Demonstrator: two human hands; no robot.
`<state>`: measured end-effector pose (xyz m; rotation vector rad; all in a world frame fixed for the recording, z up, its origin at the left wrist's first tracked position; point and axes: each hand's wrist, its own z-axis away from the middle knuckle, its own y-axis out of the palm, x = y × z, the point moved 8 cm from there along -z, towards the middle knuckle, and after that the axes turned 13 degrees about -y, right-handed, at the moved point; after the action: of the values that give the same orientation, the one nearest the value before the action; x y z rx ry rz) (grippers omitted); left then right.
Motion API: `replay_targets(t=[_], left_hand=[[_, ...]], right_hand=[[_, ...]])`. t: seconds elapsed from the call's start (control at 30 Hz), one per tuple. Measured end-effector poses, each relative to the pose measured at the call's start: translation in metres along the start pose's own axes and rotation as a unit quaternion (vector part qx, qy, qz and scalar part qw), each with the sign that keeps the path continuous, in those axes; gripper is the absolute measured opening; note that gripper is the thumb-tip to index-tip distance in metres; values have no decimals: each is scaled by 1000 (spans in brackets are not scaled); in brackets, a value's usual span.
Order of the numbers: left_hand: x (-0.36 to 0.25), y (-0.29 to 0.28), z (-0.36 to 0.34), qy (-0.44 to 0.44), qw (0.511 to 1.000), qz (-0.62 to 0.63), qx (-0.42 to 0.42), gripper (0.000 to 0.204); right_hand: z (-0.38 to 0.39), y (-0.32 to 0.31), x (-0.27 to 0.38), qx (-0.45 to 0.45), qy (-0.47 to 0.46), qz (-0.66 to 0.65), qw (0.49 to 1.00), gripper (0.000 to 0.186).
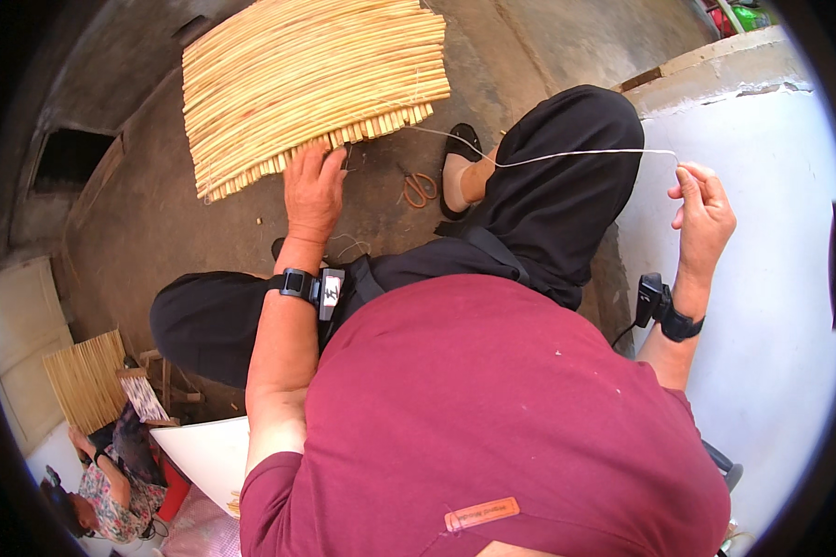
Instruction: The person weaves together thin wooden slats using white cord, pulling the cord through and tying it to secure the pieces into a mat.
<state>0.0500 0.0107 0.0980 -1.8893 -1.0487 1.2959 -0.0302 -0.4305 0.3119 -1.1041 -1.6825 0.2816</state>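
Observation:
A mat of straight yellow stalks (316,79), laid side by side and tied with thread, rises in front of me. My left hand (312,190) grips its near edge, with the fingertips partly hidden against the stalk ends. Off to the right, my right hand (703,206) is raised and pinches the end of a thin white string (576,153) between thumb and fingers. The string runs leftward across my right knee to the mat's near edge, with a slight sag. Below the mat, a pair of scissors with orange-brown handles (419,189) lies on the floor.
A low white wall (743,306) stands close on my right. Loose thread (351,246) lies near my left wrist. At the lower left, a co-worker (116,487) sits by another stalk mat (85,379), beside a white board (204,455). My legs are spread on both sides.

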Motion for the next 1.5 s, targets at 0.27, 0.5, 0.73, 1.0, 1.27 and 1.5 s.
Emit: replay_targets(t=[0.27, 0.5, 0.73, 1.0, 1.27, 1.5], left_hand=[[57, 12, -27, -69, 959, -271, 37, 89], [47, 5, -25, 82, 953, -279, -85, 57], [7, -7, -19, 168, 947, -226, -155, 26], [-72, -45, -39, 138, 964, -193, -117, 19], [-49, -54, -87, 10, 981, -190, -31, 26], [-83, -38, -92, 65, 968, -226, -88, 41]], right_hand=[[10, 39, 6, 102, -6, -124, 987, 15], [78, 90, -71, 97, 55, -122, 986, 5], [153, 161, -133, -41, -114, -289, 950, 16], [152, 194, -117, -117, -115, -608, 777, 10], [85, 222, -47, -51, -141, -631, 761, 2], [39, 286, 13, 29, -252, -473, 844, 2]])
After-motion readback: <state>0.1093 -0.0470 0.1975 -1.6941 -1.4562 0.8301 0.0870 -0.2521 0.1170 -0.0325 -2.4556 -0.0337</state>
